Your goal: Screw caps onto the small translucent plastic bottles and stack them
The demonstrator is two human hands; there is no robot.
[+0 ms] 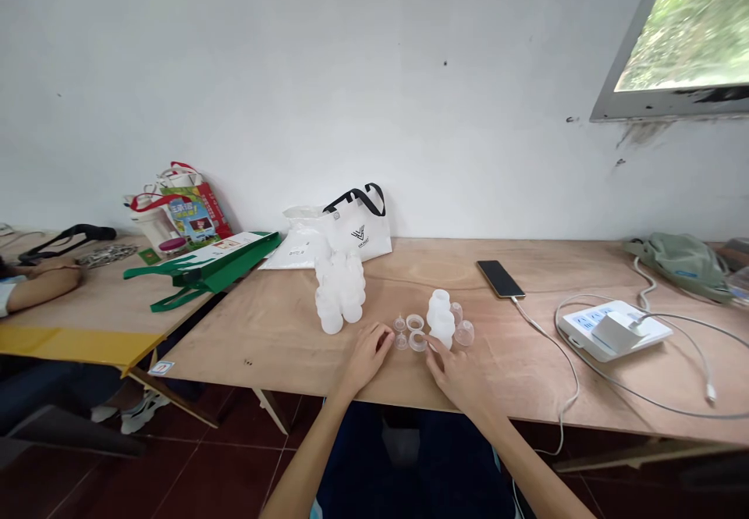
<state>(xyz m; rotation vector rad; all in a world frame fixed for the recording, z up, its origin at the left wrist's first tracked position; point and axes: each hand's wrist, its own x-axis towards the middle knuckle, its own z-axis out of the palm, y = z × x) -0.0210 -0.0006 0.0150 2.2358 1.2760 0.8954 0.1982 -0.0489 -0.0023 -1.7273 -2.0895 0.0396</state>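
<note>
My left hand (370,357) rests on the wooden table with its fingers loosely bent, and nothing shows in it. Just right of it lie two small clear nipple-shaped plastic pieces (401,341) and two translucent rings (415,322). My right hand (455,375) reaches in from the other side, its index fingertip at the nearer ring (417,346). Beyond that hand stand several white translucent bottles (440,320), with two clear domed caps (464,334) beside them. A larger cluster of similar white bottles (339,294) stands behind my left hand.
A white bag (366,230) leans against the wall. A phone (500,278) on a cable and a white power strip (614,330) lie to the right, near a green cloth item (682,265). A green bag (216,263) spans the gap to the left table, where a person's arm (44,285) rests.
</note>
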